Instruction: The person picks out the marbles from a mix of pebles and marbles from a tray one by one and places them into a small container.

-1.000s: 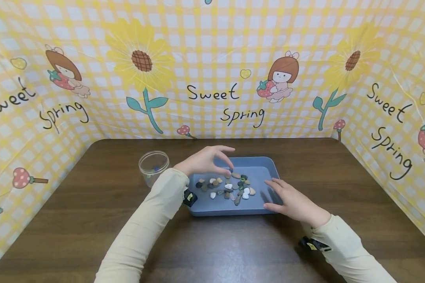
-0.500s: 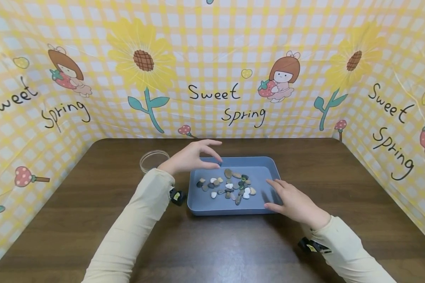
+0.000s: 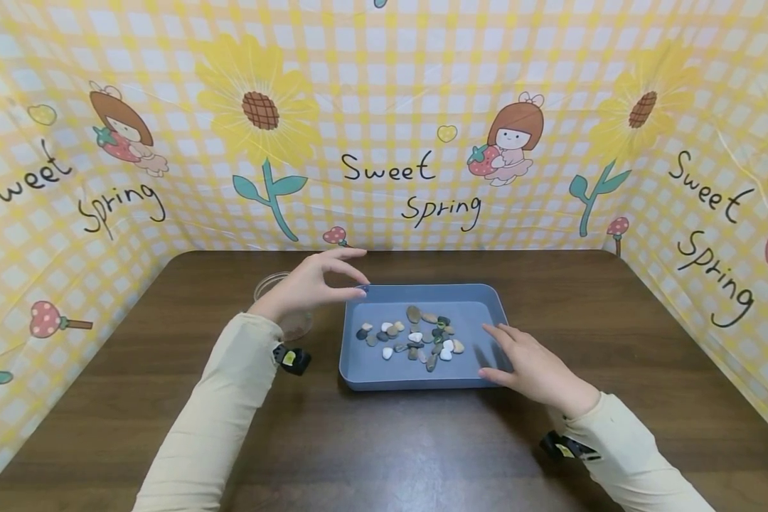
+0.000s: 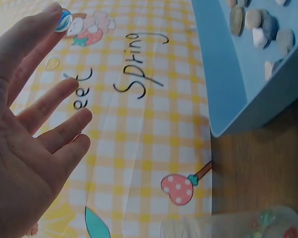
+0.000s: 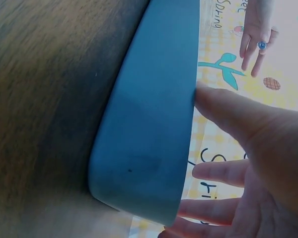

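Observation:
Between thumb and index fingertip, my left hand [image 3: 310, 283] pinches a blue-and-white glass marble [image 4: 63, 21]; its other fingers are spread. That hand is in the air left of the blue tray [image 3: 371, 371], partly in front of a clear jar [image 3: 297, 326]. Several glass marbles [image 4: 265, 218] show inside the jar in the left wrist view. My right hand [image 3: 540, 366] rests at the tray's right end, fingers extended, thumb touching the rim in the right wrist view. Scattered pebbles [image 3: 414, 337], white, tan, grey and dark, lie in the tray. Among them is a greenish marble [image 3: 441, 323].
The brown wooden table [image 3: 409, 448] carries the tray and jar. A yellow checked cloth [image 3: 384, 92] with printed flowers and lettering stands as a wall behind and on both sides.
My left hand has moved left with the marble, from above the pebbles to beyond the tray's left end near the jar. The right hand has stayed at the tray's edge.

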Demonstrator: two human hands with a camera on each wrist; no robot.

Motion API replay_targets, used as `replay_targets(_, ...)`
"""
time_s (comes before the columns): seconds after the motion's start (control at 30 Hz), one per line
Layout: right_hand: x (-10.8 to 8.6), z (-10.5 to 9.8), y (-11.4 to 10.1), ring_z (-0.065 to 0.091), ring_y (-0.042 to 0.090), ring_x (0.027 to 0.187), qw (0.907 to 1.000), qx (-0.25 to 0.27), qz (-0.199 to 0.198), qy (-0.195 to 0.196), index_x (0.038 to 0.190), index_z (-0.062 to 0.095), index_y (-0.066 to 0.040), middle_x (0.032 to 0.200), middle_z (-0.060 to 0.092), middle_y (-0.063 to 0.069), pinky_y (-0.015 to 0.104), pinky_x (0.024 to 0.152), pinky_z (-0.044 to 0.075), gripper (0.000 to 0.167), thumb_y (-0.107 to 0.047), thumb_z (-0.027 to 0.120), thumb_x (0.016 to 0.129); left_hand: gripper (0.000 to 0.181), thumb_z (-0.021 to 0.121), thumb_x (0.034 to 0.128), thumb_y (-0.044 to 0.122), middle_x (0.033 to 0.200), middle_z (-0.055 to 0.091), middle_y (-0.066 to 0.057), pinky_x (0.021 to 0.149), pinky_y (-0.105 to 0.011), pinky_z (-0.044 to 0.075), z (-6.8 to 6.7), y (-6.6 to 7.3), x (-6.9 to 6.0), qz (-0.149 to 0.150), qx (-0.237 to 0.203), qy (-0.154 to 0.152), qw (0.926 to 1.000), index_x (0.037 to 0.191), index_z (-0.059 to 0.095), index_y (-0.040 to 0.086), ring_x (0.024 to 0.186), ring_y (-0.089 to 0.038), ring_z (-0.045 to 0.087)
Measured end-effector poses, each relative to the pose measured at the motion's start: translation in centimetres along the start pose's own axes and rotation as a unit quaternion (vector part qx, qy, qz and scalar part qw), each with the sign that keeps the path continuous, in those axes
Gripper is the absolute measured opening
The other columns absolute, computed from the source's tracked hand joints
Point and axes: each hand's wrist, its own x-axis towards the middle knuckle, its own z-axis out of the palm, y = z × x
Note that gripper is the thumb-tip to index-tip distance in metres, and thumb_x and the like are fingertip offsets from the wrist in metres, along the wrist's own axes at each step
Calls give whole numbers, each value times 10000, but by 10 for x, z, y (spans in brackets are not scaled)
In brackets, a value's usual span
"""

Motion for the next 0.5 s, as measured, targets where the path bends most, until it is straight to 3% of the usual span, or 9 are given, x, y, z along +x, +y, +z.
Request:
replay_targets(0.23, -1, 1, 1, 460, 443, 1233, 10000, 96, -14, 11, 1377, 412, 8, 1344, 474, 282, 560, 1002, 398, 705, -346, 685, 831, 207, 705, 834, 236, 1465, 412, -52, 1108, -539, 280, -14, -8, -13, -322, -168, 223, 9991, 1024, 717, 155, 1421, -276, 260)
replay_targets(0.4, -1, 0, 2, 461, 441, 1231, 9999, 126, -11, 21, 1382, 409, 0, 1343, 478, 277, 562, 998, 402, 705, -341, 686, 831, 219, 685, 851, 200, 1478, 391, -68, 955, -480, 468, -22, -17, -18, -343, -275, 362, 9984, 1047, 706, 102, 1404, -290, 291)
replay_targets(0.5, -1, 0, 2, 457, 441, 1234, 9999, 136, 2, 0, 1384, 406, -3, 1346, 476, 277, 562, 997, 402, 705, -343, 684, 833, 234, 670, 864, 200, 1478, 389, -70, 920, -472, 500, -27, -25, -22, -444, -462, 478, 9968, 1059, 696, 75, 1387, -306, 313)
